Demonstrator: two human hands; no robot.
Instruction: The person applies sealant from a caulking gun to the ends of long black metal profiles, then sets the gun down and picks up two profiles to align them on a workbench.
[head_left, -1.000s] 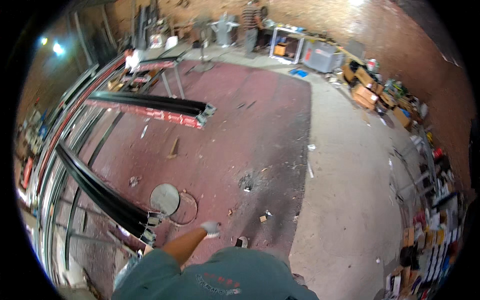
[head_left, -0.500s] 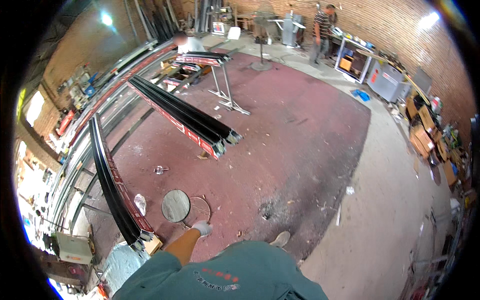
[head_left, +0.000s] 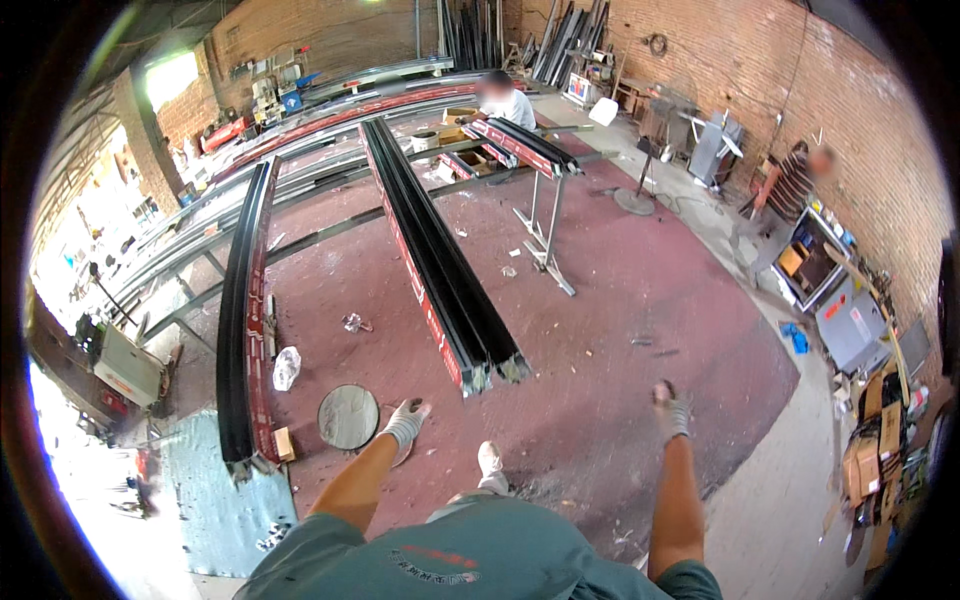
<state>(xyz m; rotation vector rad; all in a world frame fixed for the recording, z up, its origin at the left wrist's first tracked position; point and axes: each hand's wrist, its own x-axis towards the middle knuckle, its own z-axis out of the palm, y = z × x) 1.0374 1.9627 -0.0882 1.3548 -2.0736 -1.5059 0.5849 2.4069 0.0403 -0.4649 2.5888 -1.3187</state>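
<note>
Long black ridged profile pair (head_left: 432, 240), red side film (head_left: 438, 322) printed white, ends ahead between grey-white-gloved left hand (head_left: 405, 422) and similarly gloved right hand (head_left: 672, 408), touching neither; fingers blurred, can't tell spread or pressed.

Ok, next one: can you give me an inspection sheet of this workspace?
Surface: dark red floor, littered with small scraps.
Job's things: middle bars and left bars, black with red sides; round disc beside the left hand.
Clutter: clear plastic near the left bars; cartons piled at far right.
Hands: both gloved, over the floor; right hand apart from the bars; no held object seen.
Cables: dark coil on the wall, cable or hose unclear.
Surroundings: brick wall, two other people.
</note>
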